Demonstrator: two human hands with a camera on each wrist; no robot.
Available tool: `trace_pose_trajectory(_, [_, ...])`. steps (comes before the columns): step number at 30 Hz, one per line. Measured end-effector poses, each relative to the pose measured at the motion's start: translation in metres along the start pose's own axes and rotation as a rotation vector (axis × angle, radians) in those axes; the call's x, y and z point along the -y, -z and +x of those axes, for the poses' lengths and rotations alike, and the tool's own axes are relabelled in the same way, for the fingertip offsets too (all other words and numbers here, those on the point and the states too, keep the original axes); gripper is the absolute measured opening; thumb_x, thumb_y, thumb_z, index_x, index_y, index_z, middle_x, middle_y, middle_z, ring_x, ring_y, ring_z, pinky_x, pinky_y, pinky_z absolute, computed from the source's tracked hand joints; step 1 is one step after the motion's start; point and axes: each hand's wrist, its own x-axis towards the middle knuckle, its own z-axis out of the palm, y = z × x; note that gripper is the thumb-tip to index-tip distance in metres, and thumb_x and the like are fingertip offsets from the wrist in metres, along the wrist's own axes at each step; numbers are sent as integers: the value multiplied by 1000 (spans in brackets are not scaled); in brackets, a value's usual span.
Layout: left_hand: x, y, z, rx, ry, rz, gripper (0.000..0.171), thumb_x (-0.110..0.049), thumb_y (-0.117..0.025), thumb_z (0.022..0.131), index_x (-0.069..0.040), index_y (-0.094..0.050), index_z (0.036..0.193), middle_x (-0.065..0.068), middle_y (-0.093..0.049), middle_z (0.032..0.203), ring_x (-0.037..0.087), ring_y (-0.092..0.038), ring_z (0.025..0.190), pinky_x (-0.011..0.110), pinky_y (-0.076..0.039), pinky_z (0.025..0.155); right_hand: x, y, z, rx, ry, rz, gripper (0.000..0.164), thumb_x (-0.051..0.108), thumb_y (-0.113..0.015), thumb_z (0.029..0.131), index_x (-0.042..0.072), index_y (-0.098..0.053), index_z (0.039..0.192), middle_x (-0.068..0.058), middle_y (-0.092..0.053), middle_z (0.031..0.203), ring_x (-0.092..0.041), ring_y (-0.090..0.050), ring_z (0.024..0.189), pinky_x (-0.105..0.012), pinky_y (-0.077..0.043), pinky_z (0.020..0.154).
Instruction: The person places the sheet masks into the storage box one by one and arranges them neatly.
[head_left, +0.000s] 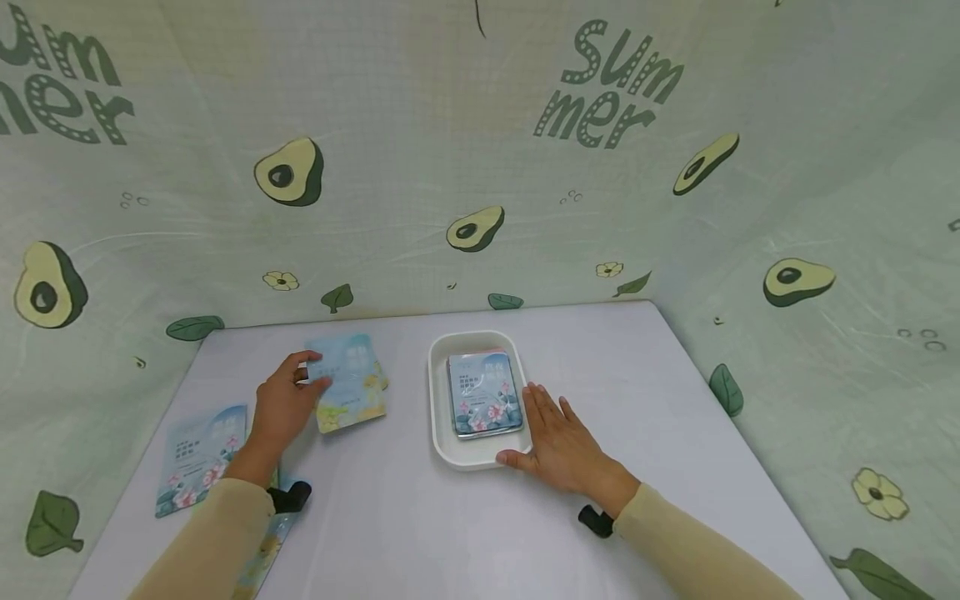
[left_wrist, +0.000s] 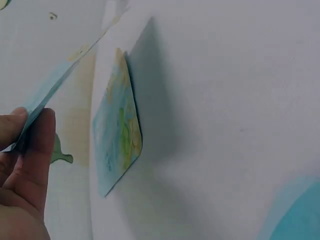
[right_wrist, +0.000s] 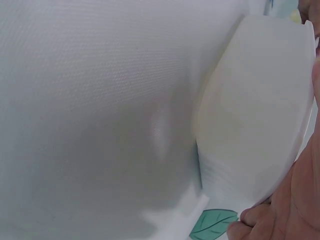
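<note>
My left hand (head_left: 285,407) pinches the left edge of a flat blue-and-yellow printed packet (head_left: 348,379) between thumb and fingers. Raised at a slant in the left wrist view, the held packet (left_wrist: 52,90) is above the table, near a second, similar packet (left_wrist: 117,132) lying below it. My right hand (head_left: 558,442) rests with straight fingers along the right rim of a white rectangular tray (head_left: 439,417), thumb at its near corner. Inside the tray lies a small stack of packets, topped by a blue one with pink flowers (head_left: 486,396). The right wrist view shows the tray's outer wall (right_wrist: 255,110).
At the left of the white table (head_left: 390,517) lies a blue packet with pink flowers (head_left: 198,458). Another yellow-and-blue packet (head_left: 264,562) is partly hidden under my left forearm. A hanging cloth (head_left: 390,167) printed with avocados and leaves surrounds the table's back and sides.
</note>
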Motion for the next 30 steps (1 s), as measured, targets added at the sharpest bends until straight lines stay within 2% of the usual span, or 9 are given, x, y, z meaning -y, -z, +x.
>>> trace_pose_trajectory(4, [-3,2,3,64,46,-86,55,-38,-67,105,-16,-50,153,26,-58,146,37,-69,113,35,-58,77,0,2,0,2,8,-18,119,84,-43,95,-7,-15,165,-28,-17,172,-40,-18,162,-61,-22,128])
trace_pose_trajectory(8, [-7,1,6,94,29,-148,54,-32,-69,104,-13,-49,151,22,-62,127,19,-68,90,33,-59,73,-1,3,1,11,14,-32,119,85,-41,95,-7,-15,165,-28,-17,173,-40,-17,162,-59,-22,128])
trace_pose_trajectory(11, [-12,-3,6,110,10,-192,52,-26,-71,104,-11,-50,149,16,-60,112,13,-63,82,29,-59,71,-1,2,1,17,12,-31,119,85,-41,95,-7,-14,165,-27,-16,173,-39,-16,162,-59,-22,129])
trace_pose_trajectory(14, [-20,-8,6,134,4,-225,51,-22,-72,103,-12,-50,148,15,-60,109,14,-62,84,25,-58,70,-1,2,1,20,9,-24,119,86,-41,94,-6,-14,166,-26,-15,173,-39,-16,163,-59,-21,129])
trace_pose_trajectory(18, [-31,-17,7,169,0,-244,50,-20,-72,102,-12,-51,147,16,-60,114,19,-62,90,22,-57,72,0,2,1,20,7,-20,119,85,-42,95,-6,-14,166,-26,-15,173,-38,-15,163,-59,-21,129])
trace_pose_trajectory(25, [-52,-37,12,240,4,-301,49,-16,-73,101,-13,-52,145,17,-62,112,21,-65,87,26,-60,72,3,0,1,6,12,-11,118,83,-44,96,-7,-14,165,-28,-16,172,-40,-17,162,-60,-22,128])
trace_pose_trajectory(30, [-74,-57,15,263,14,-289,48,-16,-74,100,-16,-54,144,16,-62,111,21,-66,85,29,-59,73,4,1,1,8,4,-3,117,82,-45,96,-7,-13,165,-27,-16,173,-39,-17,162,-59,-21,129])
